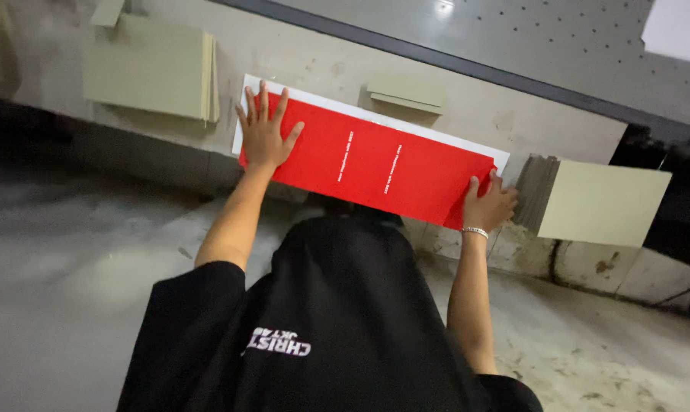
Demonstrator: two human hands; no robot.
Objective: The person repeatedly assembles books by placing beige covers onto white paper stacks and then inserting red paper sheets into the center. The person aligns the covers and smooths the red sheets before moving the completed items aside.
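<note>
A long red printed sheet (375,164) lies on a white sheet (406,122) on a beige worktable (307,61), overhanging the table's near edge. My left hand (265,130) rests flat with fingers spread on the red sheet's left end. My right hand (488,204), with a silver bracelet at the wrist, grips the red sheet's right near corner, thumb on top. My black shirt fills the lower middle of the view.
A stack of beige boards (150,69) sits at the table's left. A smaller beige stack (406,93) lies behind the red sheet. Another beige stack (600,202) overhangs the table at the right. A dark rail (467,65) crosses the back. Concrete floor lies below.
</note>
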